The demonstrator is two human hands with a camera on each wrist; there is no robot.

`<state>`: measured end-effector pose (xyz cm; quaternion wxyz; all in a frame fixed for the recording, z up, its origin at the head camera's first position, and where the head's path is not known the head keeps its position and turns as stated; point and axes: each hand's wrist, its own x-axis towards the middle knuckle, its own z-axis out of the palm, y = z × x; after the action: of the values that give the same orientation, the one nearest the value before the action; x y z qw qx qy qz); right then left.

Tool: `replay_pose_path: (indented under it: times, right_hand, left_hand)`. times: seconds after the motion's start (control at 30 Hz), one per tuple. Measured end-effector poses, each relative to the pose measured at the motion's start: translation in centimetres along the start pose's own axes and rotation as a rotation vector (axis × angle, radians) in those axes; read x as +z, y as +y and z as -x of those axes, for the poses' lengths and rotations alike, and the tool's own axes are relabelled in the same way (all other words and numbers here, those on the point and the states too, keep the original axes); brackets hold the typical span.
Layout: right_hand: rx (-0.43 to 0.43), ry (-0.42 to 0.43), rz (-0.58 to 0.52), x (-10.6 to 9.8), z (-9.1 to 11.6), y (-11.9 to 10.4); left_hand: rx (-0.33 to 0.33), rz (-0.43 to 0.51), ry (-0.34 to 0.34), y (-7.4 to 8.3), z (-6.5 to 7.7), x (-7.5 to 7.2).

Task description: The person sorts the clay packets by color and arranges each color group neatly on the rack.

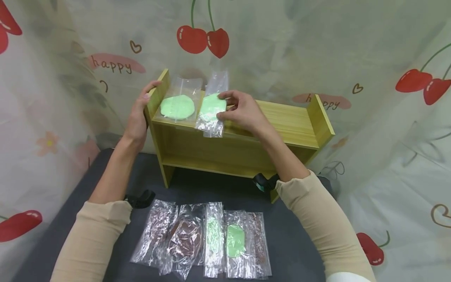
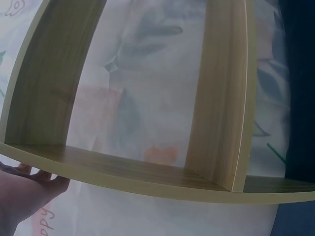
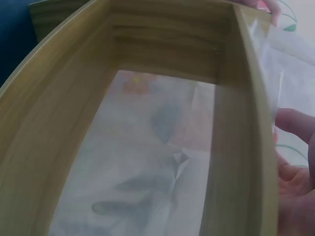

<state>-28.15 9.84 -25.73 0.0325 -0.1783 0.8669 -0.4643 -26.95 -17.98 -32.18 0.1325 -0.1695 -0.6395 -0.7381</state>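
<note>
A two-tier wooden shelf [image 1: 211, 164] stands at the back of the dark table. My left hand [image 1: 135, 117] holds its left side panel near the top, fingers against the outer face; the same hand [image 2: 32, 191] shows in the left wrist view. On the top board, a clear bag with a flat, roundish light-green piece [image 1: 177, 107] lies beside that panel. Immediately right of it, my right hand [image 1: 243, 109] pinches the right side of a second clear bag holding a light-green piece [image 1: 211, 109]. This bag's lower end hangs past the board's front edge.
Several clear bags lie in a row at the table's front, some with green pieces [image 1: 235, 241], others with dark brown ones [image 1: 184, 241]. The shelf's right side panel [image 1: 320, 120] rises above the top board. A printed curtain [image 1: 267, 51] hangs close behind.
</note>
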Motion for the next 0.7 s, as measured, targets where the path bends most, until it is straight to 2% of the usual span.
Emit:
replay_pose_path:
  times: [0.33,0.47,0.7]
  right_hand:
    - [-0.051,0.000,0.247,0.81,-0.12,0.19]
    - [-0.065,0.013,0.270,0.92,0.09,0.39]
    - [-0.083,0.061,0.238,1.03,0.41,0.69]
  left_hand:
    - [-0.004,-0.003,0.009,0.03,0.06,0.03]
    - [-0.004,-0.007,0.006,-0.01,0.10,0.02]
    - [-0.007,-0.009,0.005,-0.04,0.13,0.00]
